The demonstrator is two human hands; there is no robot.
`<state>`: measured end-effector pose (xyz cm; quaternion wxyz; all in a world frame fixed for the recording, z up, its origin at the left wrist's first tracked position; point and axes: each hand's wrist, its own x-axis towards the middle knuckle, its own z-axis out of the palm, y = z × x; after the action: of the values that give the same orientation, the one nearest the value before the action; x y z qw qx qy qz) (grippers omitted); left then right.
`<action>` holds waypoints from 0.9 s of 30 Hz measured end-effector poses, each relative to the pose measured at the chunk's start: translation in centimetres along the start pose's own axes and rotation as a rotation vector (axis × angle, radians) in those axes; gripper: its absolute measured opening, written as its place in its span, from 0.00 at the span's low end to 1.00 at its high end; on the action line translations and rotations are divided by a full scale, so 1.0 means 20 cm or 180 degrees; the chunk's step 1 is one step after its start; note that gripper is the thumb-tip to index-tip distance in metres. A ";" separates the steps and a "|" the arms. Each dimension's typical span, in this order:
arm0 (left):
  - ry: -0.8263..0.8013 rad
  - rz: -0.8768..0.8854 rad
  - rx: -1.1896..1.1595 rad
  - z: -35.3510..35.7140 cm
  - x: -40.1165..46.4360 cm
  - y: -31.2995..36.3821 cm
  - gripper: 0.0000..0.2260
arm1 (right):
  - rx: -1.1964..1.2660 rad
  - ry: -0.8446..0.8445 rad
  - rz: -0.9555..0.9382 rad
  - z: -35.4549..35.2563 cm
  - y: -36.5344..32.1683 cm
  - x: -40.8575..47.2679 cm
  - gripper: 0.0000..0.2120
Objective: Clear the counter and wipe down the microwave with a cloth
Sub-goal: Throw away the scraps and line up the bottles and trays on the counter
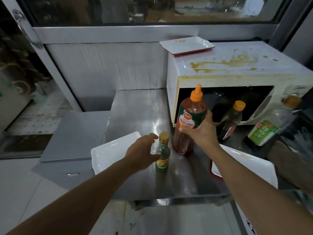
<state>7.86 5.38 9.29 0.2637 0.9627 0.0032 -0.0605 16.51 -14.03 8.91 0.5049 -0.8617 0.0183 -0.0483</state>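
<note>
A white microwave (pixel 220 68) with brown stains on its top stands at the back right of the steel counter (pixel 135 112). My right hand (pixel 201 131) grips a tall red sauce bottle (pixel 188 126) with an orange cap, its base on the counter in front of the microwave. My left hand (pixel 142 151) is open, fingers curled around but apart from a small glass bottle (pixel 163 153) with a gold cap. A dark sauce bottle (pixel 232 121) with an orange cap and a green-labelled vinegar bottle (pixel 267 126) stand to the right. No cloth is visible.
A white tray (pixel 110 153) lies at the counter's left front edge, another white tray (pixel 250 165) with a red rim at the right front. A third white tray (pixel 186 44) rests on the microwave's back left corner. Another person's arm (pixel 291 165) enters at the right.
</note>
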 end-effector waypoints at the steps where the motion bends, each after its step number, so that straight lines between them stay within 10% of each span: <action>1: 0.0009 -0.0005 -0.0020 0.01 0.01 0.00 0.27 | 0.0009 0.0020 -0.0002 0.01 0.01 0.01 0.47; 27: 0.0507 -0.0287 -0.0279 0.09 0.04 0.05 0.11 | -0.0097 0.0082 -0.0177 -0.10 -0.06 -0.07 0.38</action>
<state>8.39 3.51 8.24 0.3015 0.9509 0.0701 0.0046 14.88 -15.01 10.90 0.4899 -0.8687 0.0015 -0.0732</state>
